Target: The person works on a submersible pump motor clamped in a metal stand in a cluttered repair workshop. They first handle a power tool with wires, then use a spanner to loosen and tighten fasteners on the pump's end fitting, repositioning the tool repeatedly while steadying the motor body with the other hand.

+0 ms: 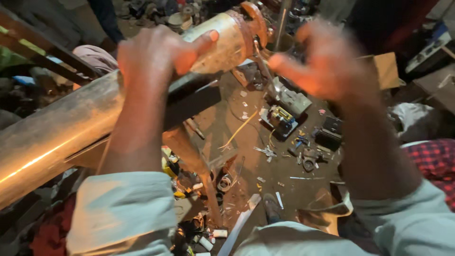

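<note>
A long, thick metal cylinder [61, 125] runs from the lower left up to the top centre, ending in a rusty orange flanged end [249, 23]. My left hand [151, 59] lies over the top of the cylinder and grips it, thumb pressed on the pale section near the flange. My right hand [327, 61] is raised just right of the flange, blurred, fingers curled; a thin metal tool [263, 59] seems to run from it toward the flange. I cannot tell whether it is held. Both arms wear pale sleeves.
Below lies a dirt floor [246, 137] littered with scrap: an electrical part with a yellow label [280, 118], a black box [330, 132], small metal pieces, wires, a white strip [241, 225]. A dark beam [42, 47] crosses the upper left. Red checked cloth [436, 161] at right.
</note>
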